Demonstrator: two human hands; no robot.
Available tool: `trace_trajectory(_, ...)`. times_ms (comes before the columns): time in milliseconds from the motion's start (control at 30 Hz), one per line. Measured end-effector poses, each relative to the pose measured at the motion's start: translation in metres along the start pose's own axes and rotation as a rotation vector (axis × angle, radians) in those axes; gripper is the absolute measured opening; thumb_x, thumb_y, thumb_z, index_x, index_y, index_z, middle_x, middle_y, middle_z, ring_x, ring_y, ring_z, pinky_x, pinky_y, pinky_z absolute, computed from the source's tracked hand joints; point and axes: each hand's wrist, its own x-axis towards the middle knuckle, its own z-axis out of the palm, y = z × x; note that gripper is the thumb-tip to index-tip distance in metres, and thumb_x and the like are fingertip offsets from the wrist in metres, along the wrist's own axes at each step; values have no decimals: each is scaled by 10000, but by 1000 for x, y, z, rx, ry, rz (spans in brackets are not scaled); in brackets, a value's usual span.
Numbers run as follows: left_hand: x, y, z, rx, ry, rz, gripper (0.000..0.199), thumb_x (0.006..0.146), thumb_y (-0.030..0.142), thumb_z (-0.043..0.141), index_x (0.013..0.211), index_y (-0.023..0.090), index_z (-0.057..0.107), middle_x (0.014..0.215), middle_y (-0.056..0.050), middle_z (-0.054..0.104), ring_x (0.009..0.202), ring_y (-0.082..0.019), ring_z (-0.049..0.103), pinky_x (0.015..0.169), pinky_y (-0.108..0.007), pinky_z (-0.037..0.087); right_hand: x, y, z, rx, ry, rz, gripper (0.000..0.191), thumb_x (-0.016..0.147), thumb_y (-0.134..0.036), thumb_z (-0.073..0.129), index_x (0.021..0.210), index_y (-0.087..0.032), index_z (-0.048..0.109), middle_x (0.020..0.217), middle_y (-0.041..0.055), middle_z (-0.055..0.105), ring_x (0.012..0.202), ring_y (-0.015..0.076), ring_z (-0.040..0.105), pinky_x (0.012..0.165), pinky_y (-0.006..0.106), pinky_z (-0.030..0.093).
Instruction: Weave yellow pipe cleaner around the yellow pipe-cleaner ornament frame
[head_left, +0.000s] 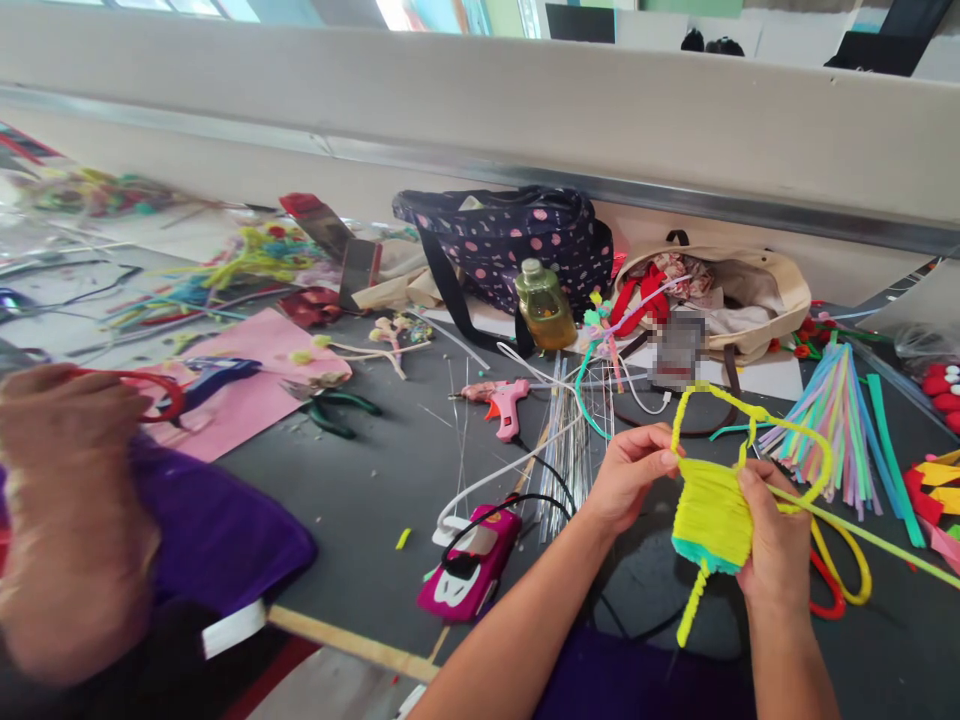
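A dark table spreads beneath and around the wearer's fingers. Beyond the fingertips, off to their left, stands a navy patterned bag; almost straight ahead of them lies an open cream bag. Well to the left of the fingers is a pink sheet, with a co-worker's hand gripping a red-handled tool at its near edge. A fan of pastel stems lies ahead and to the right of the fingers.

The yellow fuzzy piece is held up between both hands, its green edge and twisted tail hanging below the fingers. The right hand grasps its right side, thumb on the front face. The left hand pinches the yellow loop at the upper left corner between thumb and forefinger.

Left of these fingers sit a magenta power strip, a bottle farther off, a pink glue gun and a tiny yellow scrap.
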Motion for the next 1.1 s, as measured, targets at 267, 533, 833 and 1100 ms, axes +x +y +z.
trace_trajectory(267,2,1,2,179,156,-8,188,637,287,768,613,158,632,563,14,555,526,-75,488,540,-201,386,-10,3,0,-276,6,-453,210,748,-379,674,755,-175,626,668,0,585,587,140,533,527,248,436)
trace_trajectory(533,1,5,10,313,273,-58,158,627,262,706,582,147,608,543,21,563,478,-73,492,513,-196,390,-19,2,2,-520,-135,-747,67,826,-246,594,797,-201,634,779,29,632,718,178,596,691,318,469)
trace_trajectory(833,0,4,8,235,299,-19,201,566,123,571,760,169,593,442,104,437,370,-56,394,444,-194,396,-26,2,7,-539,-178,-734,62,831,-228,592,788,-203,629,751,13,630,700,159,600,681,282,466)
trace_trajectory(1100,1,14,1,173,128,-180,138,663,245,652,728,123,644,532,33,526,433,-72,464,480,-225,463,-14,4,2,-232,71,-243,261,713,-414,712,772,-172,635,664,5,594,578,145,540,509,241,440)
